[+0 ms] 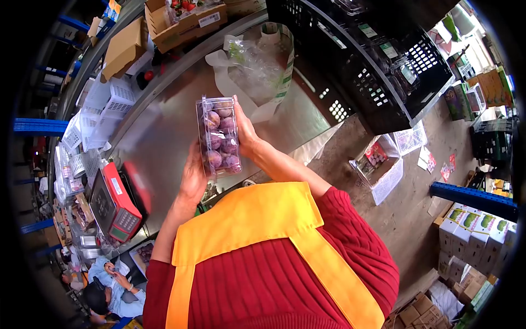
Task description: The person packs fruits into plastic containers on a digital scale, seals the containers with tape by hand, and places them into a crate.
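Metal table (164, 126) spreads out under the grip. Past the grip, to the right, is a big black crate (339, 71); the edge of the view cuts off its top, and the dark packs (392, 52) inside are hard to make out. A yellow apron (246, 219) is on the near side of the grip. Left of the grip sits a red scale (112, 205), its words too small to read. Crinkly clear plastic (255, 63) lies just past the grip. The clear box of purple fruit (220, 137) is in the grip, held between the left hand (193, 172) and right hand (246, 131). Most fingers hide behind it.
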Demonstrator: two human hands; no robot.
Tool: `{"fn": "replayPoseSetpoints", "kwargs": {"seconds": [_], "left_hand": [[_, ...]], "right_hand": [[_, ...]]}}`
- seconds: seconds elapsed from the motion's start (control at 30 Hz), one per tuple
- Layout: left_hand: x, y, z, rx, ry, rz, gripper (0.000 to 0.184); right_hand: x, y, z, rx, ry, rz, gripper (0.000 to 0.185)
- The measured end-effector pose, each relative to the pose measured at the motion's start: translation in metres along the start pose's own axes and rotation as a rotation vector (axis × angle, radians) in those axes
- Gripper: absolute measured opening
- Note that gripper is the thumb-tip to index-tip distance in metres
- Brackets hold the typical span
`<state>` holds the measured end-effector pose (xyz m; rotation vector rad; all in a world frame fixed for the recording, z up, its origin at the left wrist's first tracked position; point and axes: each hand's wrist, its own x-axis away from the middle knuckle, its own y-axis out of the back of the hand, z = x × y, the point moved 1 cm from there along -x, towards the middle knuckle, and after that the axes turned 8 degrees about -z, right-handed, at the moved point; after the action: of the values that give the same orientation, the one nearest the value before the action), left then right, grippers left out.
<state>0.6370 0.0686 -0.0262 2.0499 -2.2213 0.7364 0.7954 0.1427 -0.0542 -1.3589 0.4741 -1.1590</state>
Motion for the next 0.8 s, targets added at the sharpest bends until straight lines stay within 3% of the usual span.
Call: {"fn": "replayPoseSetpoints", "kwargs": {"seconds": [0.13,0.2,0.27,0.33,0.37,0.43,0.5,0.6,0.67,0.73,0.8], "left_hand": [[0.000,-0.006,0.000,0.008,0.070,-0.019,0.055],[-0.010,0.008,0.009,0.113,0.164,0.133,0.060],[-0.009,-0.012,0.014,0.214,0.321,0.135,0.075],[-0.010,-0.025,0.024,0.283,0.373,0.133,0.090],[-0.014,-0.030,0.020,0.241,0.418,0.184,0.098],[-0.029,-0.018,0.020,0.192,0.428,0.178,0.100],[-0.048,-0.058,-0.001,0.124,0.421,0.323,0.102],[-0.085,-0.157,-0.059,-0.003,0.424,0.632,0.098],[-0.111,-0.263,-0.093,-0.092,0.080,0.706,0.065],[-0.162,-0.340,-0.110,-0.372,-0.026,0.771,0.059],[-0.239,-0.409,-0.085,-0.620,-0.165,0.636,0.057]], "right_hand": [[-0.005,0.015,0.000,-0.100,-0.052,0.041,0.067],[-0.006,0.023,0.005,-0.189,-0.054,0.158,0.065],[0.011,0.009,0.013,-0.261,0.005,0.023,0.062],[0.034,0.001,0.038,-0.197,0.081,0.073,0.050],[0.034,0.007,0.045,-0.144,0.228,0.093,0.039],[0.052,0.004,0.080,0.005,0.472,0.008,0.038],[0.069,0.018,0.111,0.129,0.682,-0.105,0.039],[0.110,0.046,0.145,0.120,0.746,-0.169,0.044],[0.121,0.082,0.142,0.262,0.699,-0.302,0.045],[0.145,0.093,0.126,0.339,0.637,-0.321,0.046],[0.157,0.110,0.108,0.367,0.546,-0.316,0.046]]}}
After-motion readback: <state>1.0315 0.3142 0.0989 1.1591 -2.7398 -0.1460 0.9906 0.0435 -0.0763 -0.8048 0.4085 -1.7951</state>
